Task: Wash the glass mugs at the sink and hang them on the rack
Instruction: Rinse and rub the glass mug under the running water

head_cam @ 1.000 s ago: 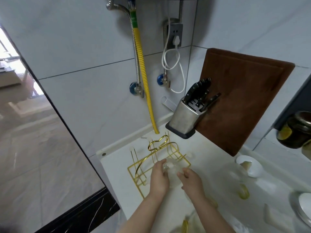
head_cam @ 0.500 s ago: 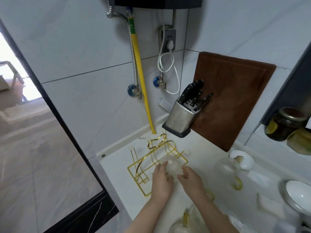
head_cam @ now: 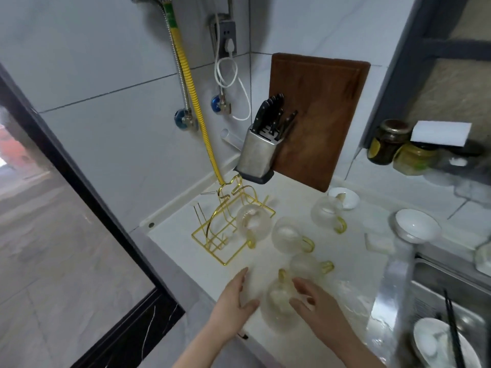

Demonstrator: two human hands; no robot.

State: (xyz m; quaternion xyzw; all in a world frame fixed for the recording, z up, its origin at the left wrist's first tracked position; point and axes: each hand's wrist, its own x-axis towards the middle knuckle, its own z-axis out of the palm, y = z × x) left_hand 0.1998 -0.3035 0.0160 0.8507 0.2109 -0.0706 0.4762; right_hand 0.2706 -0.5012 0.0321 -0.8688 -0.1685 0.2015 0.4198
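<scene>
A gold wire rack (head_cam: 220, 235) stands on the white counter, and one clear glass mug with a yellow handle (head_cam: 252, 224) hangs upside down on its right side. Three more such mugs rest upside down on the counter: one (head_cam: 288, 236) beside the rack, one (head_cam: 328, 212) further right, one (head_cam: 308, 265) nearer me. A further mug (head_cam: 279, 298) sits at the front between my hands. My left hand (head_cam: 233, 301) is open to its left, not touching. My right hand (head_cam: 316, 301) is open at its right side; contact is unclear.
A steel knife block (head_cam: 256, 158) and a brown cutting board (head_cam: 316, 118) stand behind the rack. White bowls (head_cam: 415, 225) sit right of the mugs. The steel sink (head_cam: 451, 314) at the right holds a plate and chopsticks. Jars (head_cam: 388, 142) fill a shelf. The counter edge drops off at left.
Both hands let go of the mug now hanging on the rack and drew back toward me to the front mug. The camera view tilted down and right.
</scene>
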